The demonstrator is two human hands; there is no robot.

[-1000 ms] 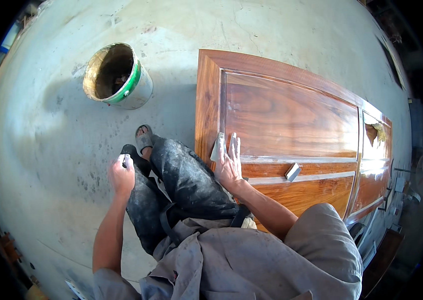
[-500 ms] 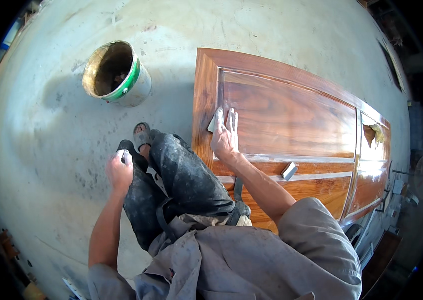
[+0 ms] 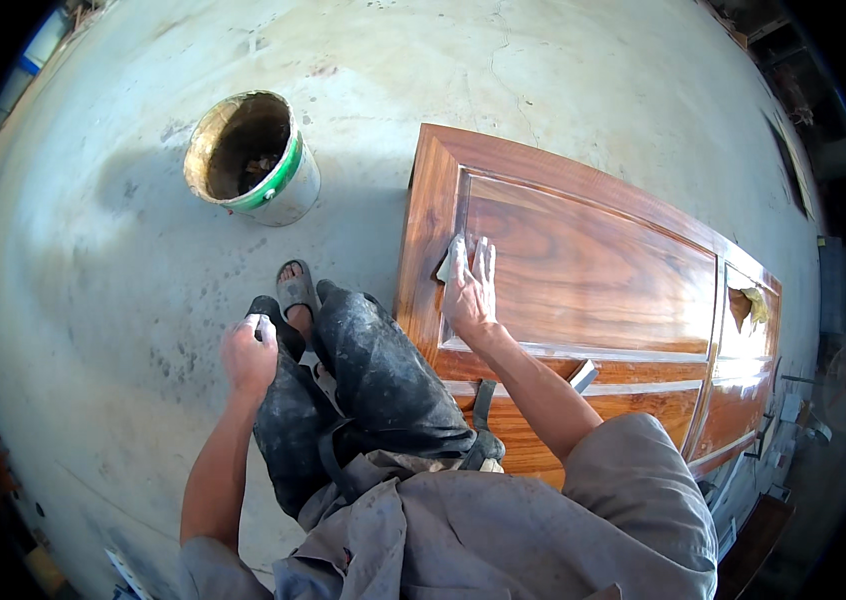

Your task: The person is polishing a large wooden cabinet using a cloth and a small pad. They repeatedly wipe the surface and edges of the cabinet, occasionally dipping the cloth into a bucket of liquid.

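Note:
A brown wooden panelled door (image 3: 593, 270) lies to my right, glossy, with pale dusty strips along its panel edges. My right hand (image 3: 471, 295) lies on its near left corner, dusty fingers stretched along the panel's left groove. Under those fingers it presses a pale, folded piece of sandpaper (image 3: 443, 268), of which only the edge shows. My left hand (image 3: 250, 352) is closed in a fist over my left knee, away from the door. Its thumb and fingertip are whitish with dust; whatever it holds, if anything, is hidden.
Ahead to the left stands a bucket (image 3: 288, 185) with a green band and scraps inside. On the door rest a small pale block (image 3: 583, 375), partly behind my right forearm, and a crumpled yellowish sheet (image 3: 748, 308). Tools and boards line the far right.
The whole view has shifted, so door and bucket sit lower and further right. My right hand stays at the left groove with the sandpaper; my left fist stays closed.

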